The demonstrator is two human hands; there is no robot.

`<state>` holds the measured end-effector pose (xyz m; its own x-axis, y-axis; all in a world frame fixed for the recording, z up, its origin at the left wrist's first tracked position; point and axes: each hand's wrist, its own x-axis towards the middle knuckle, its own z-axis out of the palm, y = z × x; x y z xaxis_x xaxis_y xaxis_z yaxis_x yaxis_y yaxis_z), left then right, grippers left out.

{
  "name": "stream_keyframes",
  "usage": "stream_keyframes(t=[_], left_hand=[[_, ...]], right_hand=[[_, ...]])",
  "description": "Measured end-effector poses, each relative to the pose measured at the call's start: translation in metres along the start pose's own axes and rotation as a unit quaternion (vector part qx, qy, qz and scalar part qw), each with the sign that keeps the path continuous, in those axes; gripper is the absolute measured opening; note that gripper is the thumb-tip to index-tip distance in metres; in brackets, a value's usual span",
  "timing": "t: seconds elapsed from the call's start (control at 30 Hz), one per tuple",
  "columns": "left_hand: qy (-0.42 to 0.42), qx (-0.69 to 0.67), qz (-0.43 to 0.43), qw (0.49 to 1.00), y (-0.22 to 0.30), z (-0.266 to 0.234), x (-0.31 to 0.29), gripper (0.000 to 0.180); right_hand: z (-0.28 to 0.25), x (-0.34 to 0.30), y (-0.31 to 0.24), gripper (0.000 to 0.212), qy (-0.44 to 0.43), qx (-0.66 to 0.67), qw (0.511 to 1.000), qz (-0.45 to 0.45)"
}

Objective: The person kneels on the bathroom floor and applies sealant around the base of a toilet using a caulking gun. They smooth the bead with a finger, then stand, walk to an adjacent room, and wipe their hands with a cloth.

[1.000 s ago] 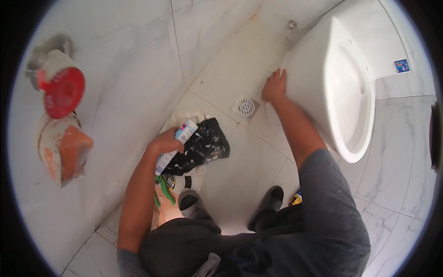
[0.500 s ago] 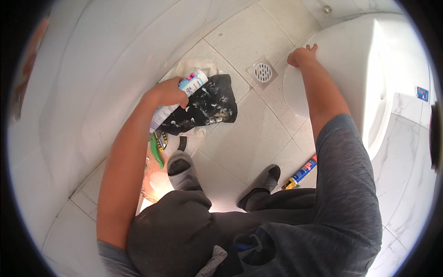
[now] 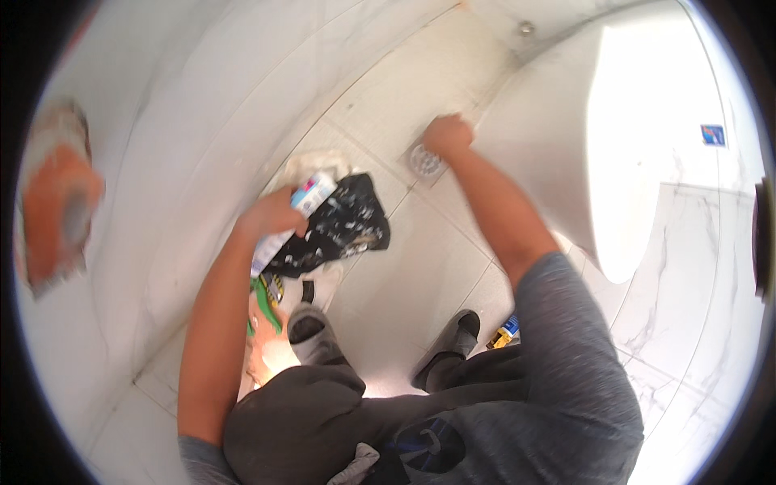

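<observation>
Evidently, the white tube [image 3: 317, 191] was in the person's left hand [image 3: 275, 213], at the left of the floor area, slanted with its upper end toward the upper right. The left hand was clamped around the tube's middle; both ends of the tube showed beyond the grip. The black cloth [image 3: 347, 222], marked with white smears, lay just right of the tube and partly behind it in this view; whether the two touched could not be determined. A whitish cloth [image 3: 323, 163] lay at its upper edge.

Below the tube's lower end was a green-handled tool [image 3: 267, 307], near the left slipper [image 3: 311, 330].

The right hand [image 3: 449, 136] was well apart from the left, above the round floor drain [image 3: 425, 162] and partly covering it in this view. Its fingers appeared curled inward; whether they were fully closed, held anything or touched the drain could not be told. The white ceramic fixture [image 3: 541, 145] stood right of that hand. A blue-and-yellow tube [image 3: 504, 332] lay beside the right slipper [image 3: 466, 325].
</observation>
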<state>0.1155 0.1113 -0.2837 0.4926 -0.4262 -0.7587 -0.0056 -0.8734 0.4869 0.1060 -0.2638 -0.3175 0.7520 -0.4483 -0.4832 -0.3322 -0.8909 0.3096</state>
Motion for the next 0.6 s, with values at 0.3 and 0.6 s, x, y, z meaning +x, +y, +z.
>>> stream_keyframes(t=[0.3, 0.6], left_hand=[[-0.035, -0.013, -0.003, 0.999, 0.006, -0.004, -0.001, 0.101], [-0.033, -0.005, -0.007, 0.999, 0.004, -0.006, 0.001, 0.102]], right_hand=[[0.027, 0.005, 0.016, 0.121, -0.057, 0.33, 0.898, 0.287], [0.041, 0.042, 0.04, 0.103, -0.072, 0.35, 0.902, 0.243]])
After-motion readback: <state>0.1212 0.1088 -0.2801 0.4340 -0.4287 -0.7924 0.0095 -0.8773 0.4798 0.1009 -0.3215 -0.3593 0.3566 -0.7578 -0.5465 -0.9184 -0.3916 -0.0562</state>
